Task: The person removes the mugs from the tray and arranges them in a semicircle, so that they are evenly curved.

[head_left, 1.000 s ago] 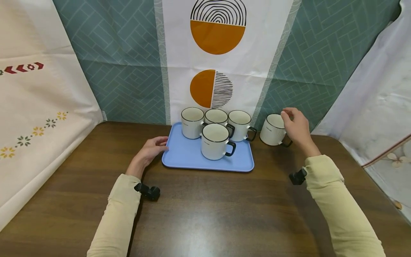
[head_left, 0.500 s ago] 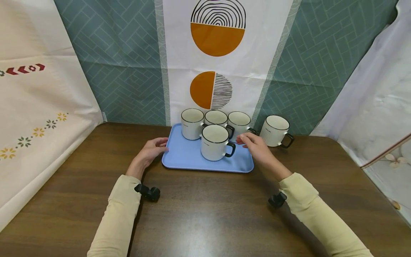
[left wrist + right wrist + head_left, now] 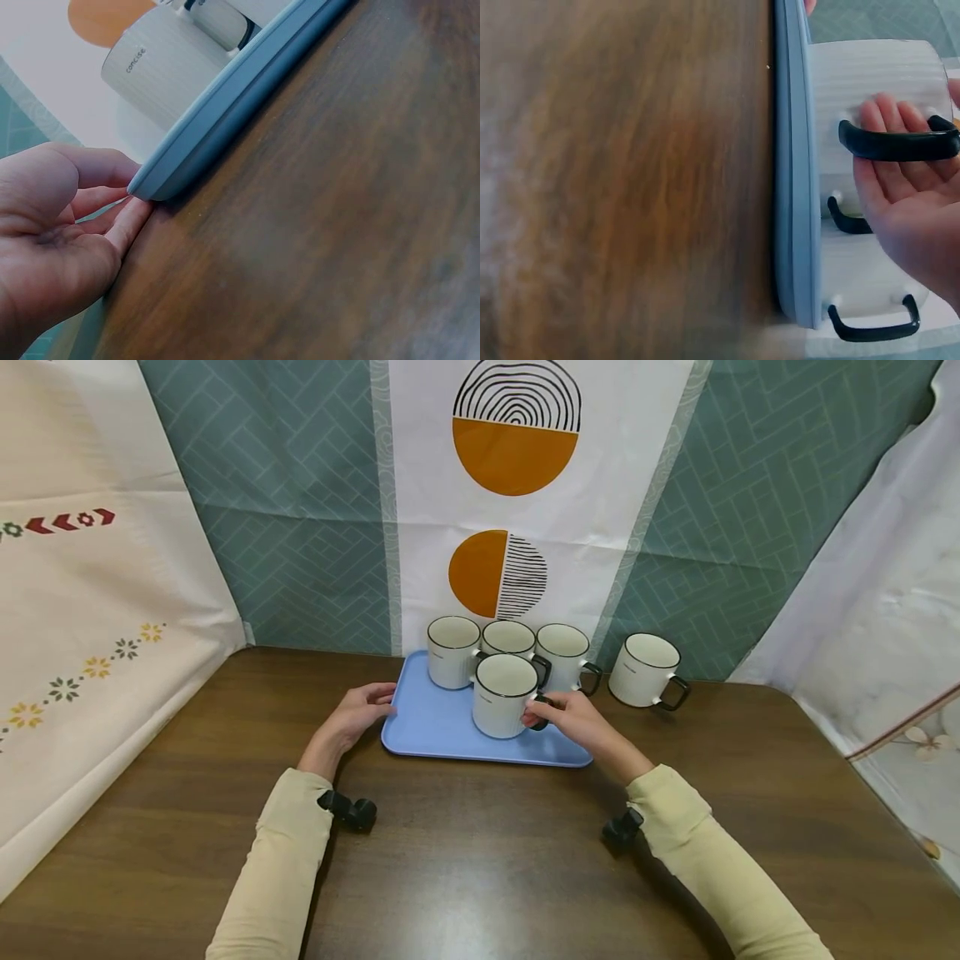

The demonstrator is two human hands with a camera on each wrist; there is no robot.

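A blue tray (image 3: pixel 431 718) carries several white mugs with black rims and black handles. The front mug (image 3: pixel 501 706) stands upright on it. My right hand (image 3: pixel 573 722) grips this mug by its handle; in the right wrist view, fingers (image 3: pixel 900 180) pass behind the black handle (image 3: pixel 900 145) against the mug's side. At the tray's left edge, my left hand (image 3: pixel 352 718) holds the rim. In the left wrist view the thumb lies at the top of the rim, with fingertips below it at the tray corner.
Three more mugs stand in a row along the tray's back, the left one (image 3: pixel 452 656) nearest my left hand. Another mug (image 3: pixel 641 672) stands on the brown table (image 3: pixel 465 860) right of the tray. Patterned cloth (image 3: pixel 300 510) hangs close behind.
My right hand has moved left from the mug beside the tray to the front mug's handle and taken hold of it. The left hand stays at the tray's edge.
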